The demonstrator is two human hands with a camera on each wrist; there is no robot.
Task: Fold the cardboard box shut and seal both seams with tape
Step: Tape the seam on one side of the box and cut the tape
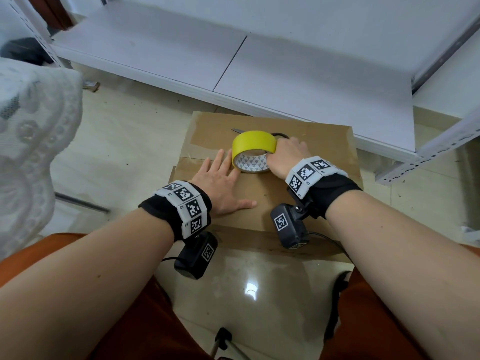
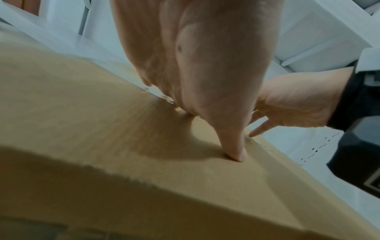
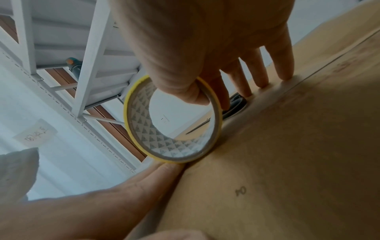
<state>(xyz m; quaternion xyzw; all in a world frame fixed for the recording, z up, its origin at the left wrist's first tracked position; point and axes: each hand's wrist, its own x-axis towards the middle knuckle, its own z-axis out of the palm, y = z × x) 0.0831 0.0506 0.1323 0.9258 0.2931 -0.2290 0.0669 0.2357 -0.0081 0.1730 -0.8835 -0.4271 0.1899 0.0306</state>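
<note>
A: Where do we stand with the cardboard box (image 1: 306, 183)?

B: It sits on the floor between our knees with its top flaps folded down flat. We judge the folding done and the taping of the top seam in hand.

A: And the tape roll (image 1: 253, 149)?

B: It stands on edge on top of the box, over the seam line. Our right hand (image 1: 288, 154) grips it, thumb hooked through the core and fingers curled over the yellow outside, as the right wrist view shows plainly. Some fingertips reach past the roll to the cardboard.

A: The left hand (image 1: 223, 185)?

B: Flat and spread, holding nothing. Its palm and straight fingers press on the flap just beside the roll, fingertips touching the roll's lower rim. We cannot tell whether a tape end is pinned under them.

A: What does the next move ask of us?

B: As we judge it, keep the left hand pressing down while the right draws the roll along the seam toward the far edge, keeping the strip centred over the gap. The scissors (image 1: 237, 130) lie behind the roll, mostly hidden; we will want them for the cut.

A: Anything already sealed?

B: Older clear tape glints on the cardboard, but no fresh strip shows.
</note>
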